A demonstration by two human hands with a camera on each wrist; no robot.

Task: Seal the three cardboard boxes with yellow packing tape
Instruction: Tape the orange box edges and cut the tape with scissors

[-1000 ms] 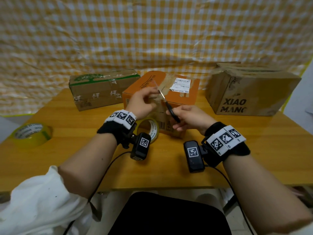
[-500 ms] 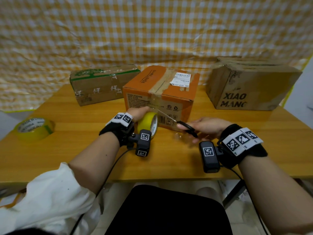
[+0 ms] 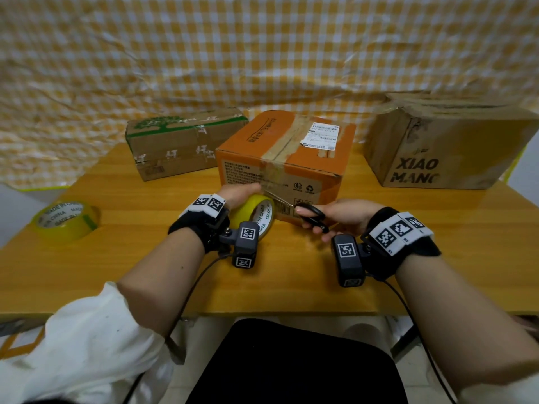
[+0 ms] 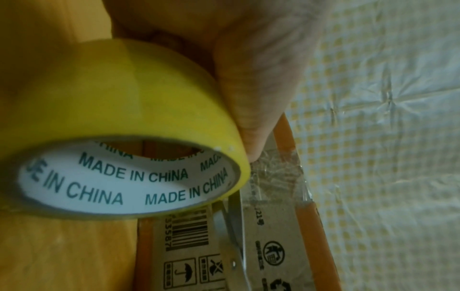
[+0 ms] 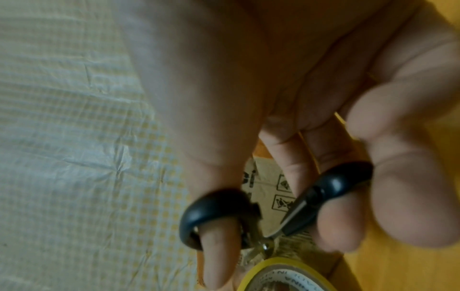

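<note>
An orange box (image 3: 309,158) stands mid-table, between a green-printed brown box (image 3: 180,144) on its left and a "XIAO MANG" box (image 3: 437,147) on its right. My left hand (image 3: 243,192) grips a yellow tape roll (image 3: 256,212) upright at the orange box's lower front. A strip of tape (image 4: 276,173) runs from the roll up that front face. My right hand (image 3: 310,218) holds black-handled scissors (image 3: 313,215), thumb and fingers through the loops (image 5: 216,212). Their blades (image 4: 232,218) point left and reach the strip beside the roll (image 4: 112,118).
A second tape roll (image 3: 65,221) lies flat at the left of the wooden table (image 3: 437,243). A checked yellow cloth (image 3: 262,53) hangs behind the boxes. The table's front edge is close to my forearms.
Both hands dropped from the orange box's top edge to its lower front, the left now holding the roll. The scissors have since moved left to the strip.
</note>
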